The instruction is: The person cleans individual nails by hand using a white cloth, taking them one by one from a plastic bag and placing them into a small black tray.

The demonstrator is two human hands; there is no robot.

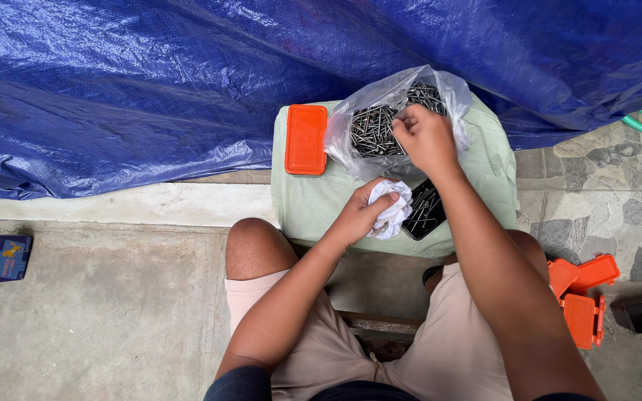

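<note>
Right hand (426, 137) pinching, seemingly nails, inside clear bag (380, 122) of grey nails; left hand (362, 212) clutching crumpled white cloth (394, 208).

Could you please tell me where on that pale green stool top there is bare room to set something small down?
The stool top is bare along its front left, bordered by the orange lid behind and the left hand with its white cloth to the right. The back right is crowded: the bag of nails, the right hand and a black tray.
</note>
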